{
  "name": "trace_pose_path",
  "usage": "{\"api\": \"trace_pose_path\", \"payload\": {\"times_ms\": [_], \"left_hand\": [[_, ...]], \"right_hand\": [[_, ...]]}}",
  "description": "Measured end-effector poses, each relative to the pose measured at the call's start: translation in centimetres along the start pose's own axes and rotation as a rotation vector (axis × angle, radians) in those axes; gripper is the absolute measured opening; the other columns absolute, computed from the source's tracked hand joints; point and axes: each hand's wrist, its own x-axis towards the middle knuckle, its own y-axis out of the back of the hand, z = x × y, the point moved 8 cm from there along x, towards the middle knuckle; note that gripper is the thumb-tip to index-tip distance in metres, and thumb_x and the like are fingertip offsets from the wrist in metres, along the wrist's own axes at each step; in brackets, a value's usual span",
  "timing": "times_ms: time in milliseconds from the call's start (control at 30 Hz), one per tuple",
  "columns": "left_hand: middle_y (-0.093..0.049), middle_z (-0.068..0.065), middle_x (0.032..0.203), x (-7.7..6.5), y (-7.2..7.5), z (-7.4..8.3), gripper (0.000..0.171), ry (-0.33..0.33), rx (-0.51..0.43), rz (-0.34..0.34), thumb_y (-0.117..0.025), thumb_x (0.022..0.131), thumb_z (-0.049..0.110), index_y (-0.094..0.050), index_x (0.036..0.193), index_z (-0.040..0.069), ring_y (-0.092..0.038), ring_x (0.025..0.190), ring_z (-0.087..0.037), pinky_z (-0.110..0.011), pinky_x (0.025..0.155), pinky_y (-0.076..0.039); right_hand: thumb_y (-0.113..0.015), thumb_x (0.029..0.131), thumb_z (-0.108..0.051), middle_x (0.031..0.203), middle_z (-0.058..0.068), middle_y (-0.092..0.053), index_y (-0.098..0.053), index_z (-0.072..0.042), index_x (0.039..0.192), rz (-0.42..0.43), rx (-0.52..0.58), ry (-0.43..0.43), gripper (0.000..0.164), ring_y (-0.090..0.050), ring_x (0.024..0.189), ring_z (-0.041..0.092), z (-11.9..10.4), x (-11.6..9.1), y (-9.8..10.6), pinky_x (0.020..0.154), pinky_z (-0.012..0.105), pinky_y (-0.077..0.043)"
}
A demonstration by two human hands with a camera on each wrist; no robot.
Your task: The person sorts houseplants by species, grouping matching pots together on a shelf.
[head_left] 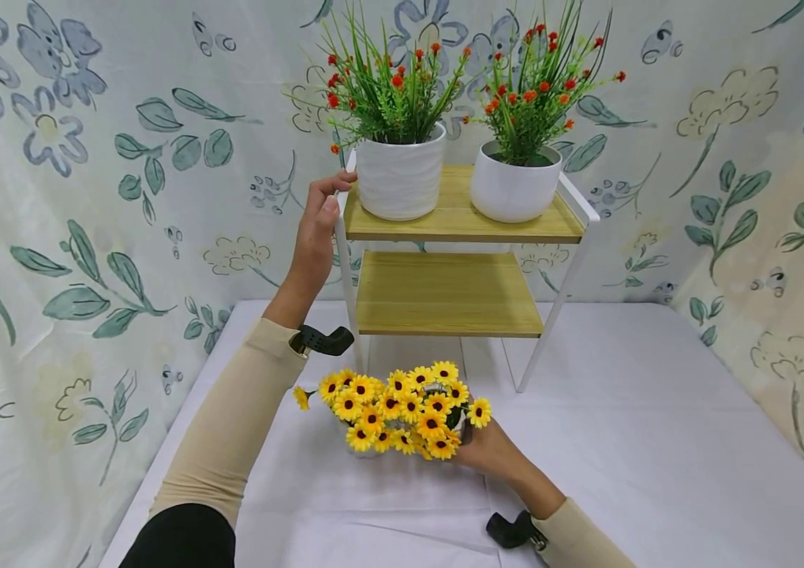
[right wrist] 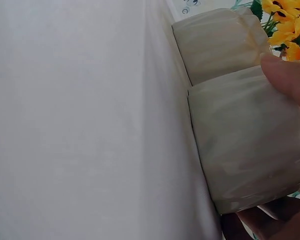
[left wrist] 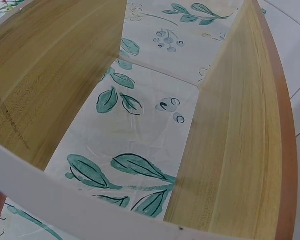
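Note:
A two-tier shelf point(head_left: 453, 292) with wooden boards and a white frame stands on the cloth-covered table. My left hand point(head_left: 312, 248) grips the upper left side of its frame, beside a white pot point(head_left: 402, 181); in the left wrist view just a sliver of this hand shows past the white frame point(left wrist: 80, 202). In front of the shelf, my right hand point(head_left: 490, 454) holds a small white flowerpot point(right wrist: 250, 145) with yellow flowers point(head_left: 437, 406), thumb on one side and fingers on the other. A second small white flowerpot point(right wrist: 222, 45) with similar flowers sits right against it.
On the upper board, a rounder white pot point(head_left: 515, 185) stands right of the taller one; both have grassy plants with red blooms. A floral curtain point(head_left: 160, 158) hangs behind and at the sides. The white tablecloth point(head_left: 657, 442) stretches to the right.

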Motion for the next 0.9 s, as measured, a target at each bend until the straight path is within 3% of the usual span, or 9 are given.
{"api": "trace_pose_path", "payload": {"times_ms": [300,567,700,900], "left_hand": [[-0.036,-0.029,0.142,0.0,0.1,-0.1,0.049,-0.009,-0.007,-0.006,-0.029,0.093,0.024,-0.034,0.119,-0.017,-0.024,0.142,-0.028,-0.035,0.115,-0.016],[-0.036,-0.028,0.142,-0.1,0.0,-0.3,0.050,-0.003,-0.002,0.001,-0.029,0.093,0.025,-0.034,0.119,-0.017,-0.023,0.142,-0.028,-0.034,0.115,-0.016],[-0.036,-0.029,0.142,-0.1,0.0,-0.2,0.050,-0.008,0.001,0.000,-0.029,0.093,0.026,-0.034,0.119,-0.017,-0.024,0.142,-0.029,-0.034,0.115,-0.016],[-0.035,-0.029,0.142,-0.1,0.0,0.1,0.049,-0.013,-0.001,-0.005,-0.029,0.093,0.024,-0.034,0.119,-0.017,-0.025,0.141,-0.029,-0.045,0.116,-0.014]], "right_hand": [[-0.085,0.071,-0.018,0.134,0.009,-0.052,-0.038,-0.003,0.142,0.009,-0.033,0.019,0.086,-0.051,0.122,0.026,-3.1,-0.3,0.6,0.103,0.051,-0.038],[-0.086,0.068,-0.037,0.132,-0.001,-0.053,-0.039,-0.010,0.141,0.053,-0.130,0.078,0.091,-0.051,0.122,0.017,-0.3,0.1,0.5,0.102,0.045,-0.041],[-0.086,0.065,-0.044,0.134,-0.001,-0.053,-0.040,-0.014,0.142,0.090,-0.143,0.043,0.095,-0.052,0.121,0.018,0.4,-0.1,0.9,0.101,0.046,-0.042],[-0.088,0.065,-0.036,0.130,0.002,-0.054,-0.042,-0.011,0.141,0.146,-0.129,0.004,0.092,-0.054,0.105,0.019,0.6,-0.5,1.8,0.084,0.040,-0.048]]}}
